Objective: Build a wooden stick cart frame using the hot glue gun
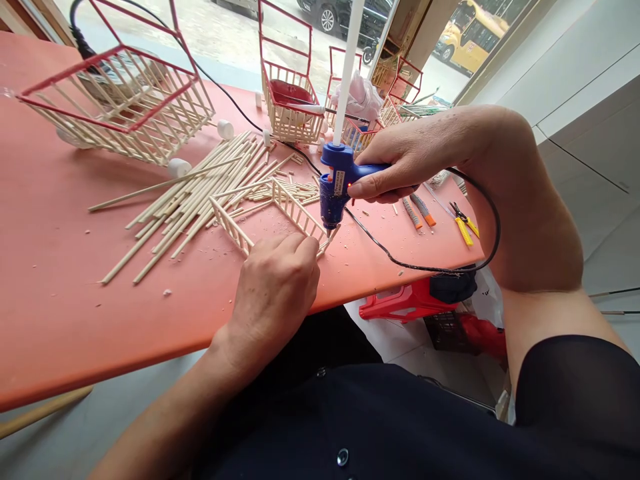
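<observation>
My right hand [400, 160] is wrapped round the handle of a blue hot glue gun [334, 190] with a white glue stick [349, 67] rising from its back. Its nozzle points down at the corner of a small wooden-stick frame [295, 213] on the orange table [60, 300]. My left hand [275, 287] is closed, fingertips pinching that frame's near corner right under the nozzle. A second ladder-like panel [230, 227] lies just left of it. The gun's black cord [415, 267] loops off the table edge.
A pile of loose wooden sticks [200, 193] lies left of the frame. Several stick-and-red-frame baskets [125, 100] stand at the back. Yellow-handled pliers [465, 223] and orange-tipped tools [420, 212] lie to the right. A red stool [400, 303] sits below the table edge.
</observation>
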Demonstrator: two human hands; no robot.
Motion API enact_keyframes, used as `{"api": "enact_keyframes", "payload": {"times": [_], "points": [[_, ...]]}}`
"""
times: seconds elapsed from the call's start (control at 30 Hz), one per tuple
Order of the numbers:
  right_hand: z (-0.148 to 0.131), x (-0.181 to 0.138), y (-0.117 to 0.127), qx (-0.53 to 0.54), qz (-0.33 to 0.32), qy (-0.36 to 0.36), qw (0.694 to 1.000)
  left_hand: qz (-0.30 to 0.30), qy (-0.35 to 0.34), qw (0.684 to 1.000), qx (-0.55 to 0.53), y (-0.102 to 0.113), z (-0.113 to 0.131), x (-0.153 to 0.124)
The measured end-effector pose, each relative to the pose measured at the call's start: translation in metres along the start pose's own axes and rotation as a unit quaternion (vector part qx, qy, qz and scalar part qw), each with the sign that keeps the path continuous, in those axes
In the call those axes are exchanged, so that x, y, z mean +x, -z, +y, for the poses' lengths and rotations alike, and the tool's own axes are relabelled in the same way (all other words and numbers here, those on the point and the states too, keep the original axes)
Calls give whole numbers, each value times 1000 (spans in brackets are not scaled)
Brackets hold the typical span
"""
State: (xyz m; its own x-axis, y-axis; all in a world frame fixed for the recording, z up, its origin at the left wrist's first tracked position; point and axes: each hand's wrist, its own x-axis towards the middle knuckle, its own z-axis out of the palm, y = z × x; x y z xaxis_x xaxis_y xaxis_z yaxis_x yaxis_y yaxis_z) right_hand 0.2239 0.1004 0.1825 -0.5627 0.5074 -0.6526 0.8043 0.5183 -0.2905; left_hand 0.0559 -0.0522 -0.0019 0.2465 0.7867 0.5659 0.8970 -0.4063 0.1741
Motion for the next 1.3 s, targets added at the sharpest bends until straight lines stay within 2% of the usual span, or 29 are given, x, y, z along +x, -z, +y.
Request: {"api": "enact_keyframes", "payload": {"times": [0.17,0.57,0.77,0.93,1.3], "points": [[1,-2,1,27,18,13,999,1,3,1000,10,1,1,1],[-12,6,2,-106,0,27,994,-2,1,1000,6,1,1,0],[-13,1,6,-81,-5,-13,997,-15,16,1000,2,1,2,0],[-8,3,7,-41,-5,18,999,-41,34,999,-8,2,2,1],[-8,-4,8,18,-18,39,999,-31,29,999,-4,2,2,1]]}}
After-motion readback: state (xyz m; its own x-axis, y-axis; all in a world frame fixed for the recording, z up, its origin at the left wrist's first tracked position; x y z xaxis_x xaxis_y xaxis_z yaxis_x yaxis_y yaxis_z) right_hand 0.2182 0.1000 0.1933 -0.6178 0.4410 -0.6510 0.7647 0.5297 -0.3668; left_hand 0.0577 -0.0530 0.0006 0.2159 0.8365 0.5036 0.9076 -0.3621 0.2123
